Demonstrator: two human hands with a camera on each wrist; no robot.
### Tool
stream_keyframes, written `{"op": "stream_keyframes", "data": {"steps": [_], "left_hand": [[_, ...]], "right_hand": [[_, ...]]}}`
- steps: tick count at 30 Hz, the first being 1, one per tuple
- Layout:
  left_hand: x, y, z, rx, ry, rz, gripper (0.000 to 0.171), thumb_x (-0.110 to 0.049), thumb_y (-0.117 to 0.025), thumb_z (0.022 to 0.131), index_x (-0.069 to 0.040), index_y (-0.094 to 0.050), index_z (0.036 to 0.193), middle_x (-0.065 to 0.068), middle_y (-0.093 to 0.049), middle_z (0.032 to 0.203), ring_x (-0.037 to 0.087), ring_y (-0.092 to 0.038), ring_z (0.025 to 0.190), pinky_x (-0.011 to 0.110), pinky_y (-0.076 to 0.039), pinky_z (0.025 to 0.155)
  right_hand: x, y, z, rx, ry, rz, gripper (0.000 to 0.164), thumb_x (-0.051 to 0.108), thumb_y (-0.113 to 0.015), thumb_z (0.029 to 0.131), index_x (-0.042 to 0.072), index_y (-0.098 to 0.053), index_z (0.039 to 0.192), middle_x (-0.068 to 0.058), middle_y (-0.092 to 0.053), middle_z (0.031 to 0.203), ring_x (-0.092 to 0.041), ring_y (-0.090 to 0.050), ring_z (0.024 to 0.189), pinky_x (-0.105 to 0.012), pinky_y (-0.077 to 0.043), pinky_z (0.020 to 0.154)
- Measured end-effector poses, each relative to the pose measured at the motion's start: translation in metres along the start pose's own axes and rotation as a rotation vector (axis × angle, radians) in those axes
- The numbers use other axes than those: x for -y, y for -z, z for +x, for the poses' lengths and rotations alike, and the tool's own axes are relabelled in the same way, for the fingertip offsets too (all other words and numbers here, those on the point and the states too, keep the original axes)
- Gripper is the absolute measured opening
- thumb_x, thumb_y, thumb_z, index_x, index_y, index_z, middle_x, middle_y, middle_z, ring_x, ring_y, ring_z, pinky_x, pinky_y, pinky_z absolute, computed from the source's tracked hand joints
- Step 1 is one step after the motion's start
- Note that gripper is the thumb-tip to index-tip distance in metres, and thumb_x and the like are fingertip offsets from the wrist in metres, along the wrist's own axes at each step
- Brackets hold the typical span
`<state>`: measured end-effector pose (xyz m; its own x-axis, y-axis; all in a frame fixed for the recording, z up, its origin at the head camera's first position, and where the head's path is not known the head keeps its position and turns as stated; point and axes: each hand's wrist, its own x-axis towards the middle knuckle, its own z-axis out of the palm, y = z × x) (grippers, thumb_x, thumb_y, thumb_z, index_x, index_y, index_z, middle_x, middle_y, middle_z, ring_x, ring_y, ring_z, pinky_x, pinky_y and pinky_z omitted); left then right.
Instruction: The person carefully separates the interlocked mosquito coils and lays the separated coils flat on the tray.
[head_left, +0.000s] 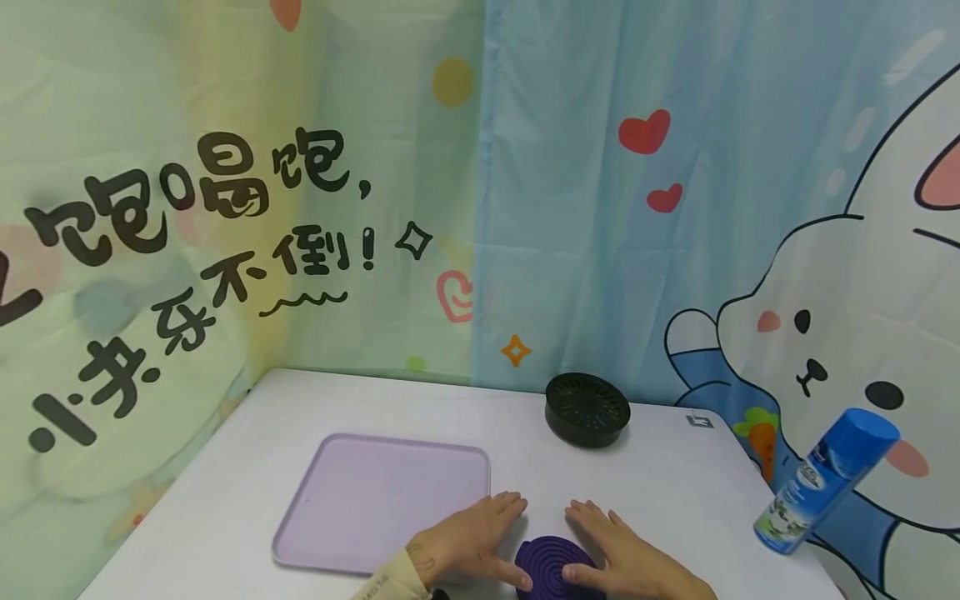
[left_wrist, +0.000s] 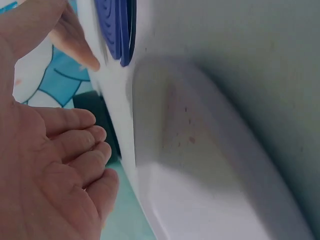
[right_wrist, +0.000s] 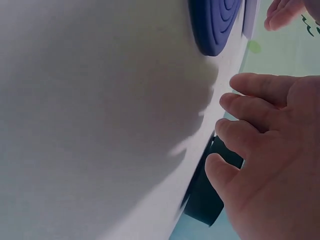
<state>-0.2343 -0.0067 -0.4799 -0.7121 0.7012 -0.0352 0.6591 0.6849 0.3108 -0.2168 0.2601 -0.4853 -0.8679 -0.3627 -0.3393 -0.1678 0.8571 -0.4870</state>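
A dark purple round disc with spiral ridges (head_left: 551,557) lies flat on the white table at the near edge of the head view. On its left is my left hand (head_left: 474,540), fingers extended forward and thumb at the disc's rim. My right hand (head_left: 628,554) is on the other side, its thumb over the disc and its fingers stretched out. Neither hand grips anything. In the left wrist view the disc (left_wrist: 118,30) shows several thin layers at its edge. The right wrist view shows only part of the disc (right_wrist: 215,25), cut off at the top.
A pale lilac tray (head_left: 397,492) lies on the white table (head_left: 187,517), left of the disc. Farther back stands a black round slotted container (head_left: 587,410). A blue spray can (head_left: 825,482) stands at the right edge. Printed curtains (head_left: 570,208) hang behind the table.
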Motion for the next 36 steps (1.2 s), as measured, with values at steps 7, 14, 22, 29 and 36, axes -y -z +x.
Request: {"op": "stream_keyframes", "data": {"steps": [7, 14, 22, 29, 36], "left_hand": [[-0.007, -0.008, 0.001, -0.016, -0.035, 0.107, 0.103, -0.068, -0.074, 0.078, -0.004, -0.041, 0.151, 0.012, -0.045, 0.156, 0.025, -0.047, 0.142, 0.036, -0.041, 0.117], [-0.01, -0.016, 0.005, -0.008, -0.033, 0.16, 0.101, -0.07, -0.07, 0.08, -0.004, -0.041, 0.151, 0.011, -0.045, 0.156, 0.025, -0.047, 0.142, 0.036, -0.042, 0.116], [-0.01, -0.021, 0.007, 0.011, -0.049, 0.149, 0.099, -0.07, -0.07, 0.08, -0.005, -0.042, 0.15, 0.009, -0.046, 0.155, 0.023, -0.045, 0.144, 0.037, -0.041, 0.117], [-0.013, -0.026, 0.009, 0.029, -0.076, 0.212, 0.097, -0.069, -0.072, 0.079, -0.007, -0.043, 0.148, 0.007, -0.047, 0.155, 0.023, -0.046, 0.143, 0.035, -0.041, 0.116], [-0.012, -0.035, 0.012, 0.042, -0.061, 0.268, 0.098, -0.072, -0.071, 0.078, -0.01, -0.042, 0.147, 0.005, -0.047, 0.154, 0.02, -0.045, 0.143, 0.034, -0.04, 0.117]], "right_hand": [[-0.008, -0.005, -0.003, 0.015, 0.103, 0.047, 0.087, 0.055, -0.065, 0.092, -0.001, -0.037, 0.153, -0.025, -0.033, 0.161, -0.053, -0.019, 0.149, -0.077, -0.011, 0.115], [-0.01, -0.01, -0.003, 0.028, 0.13, 0.019, 0.09, 0.056, -0.067, 0.09, -0.002, -0.038, 0.152, -0.023, -0.032, 0.162, -0.053, -0.021, 0.149, -0.08, -0.012, 0.113], [-0.018, -0.014, 0.002, 0.04, 0.207, -0.057, 0.102, 0.057, -0.075, 0.082, -0.004, -0.033, 0.153, -0.028, -0.03, 0.161, -0.055, -0.023, 0.147, -0.079, -0.02, 0.112], [-0.038, -0.028, 0.015, -0.019, 0.302, -0.049, 0.099, 0.05, -0.078, 0.08, -0.007, -0.033, 0.147, -0.036, -0.03, 0.156, -0.065, -0.025, 0.14, -0.086, -0.022, 0.103], [-0.043, -0.034, 0.019, 0.001, 0.242, -0.098, 0.104, 0.06, -0.076, 0.081, 0.0, -0.028, 0.152, -0.032, -0.027, 0.159, -0.059, -0.024, 0.144, -0.082, -0.022, 0.107]]}}
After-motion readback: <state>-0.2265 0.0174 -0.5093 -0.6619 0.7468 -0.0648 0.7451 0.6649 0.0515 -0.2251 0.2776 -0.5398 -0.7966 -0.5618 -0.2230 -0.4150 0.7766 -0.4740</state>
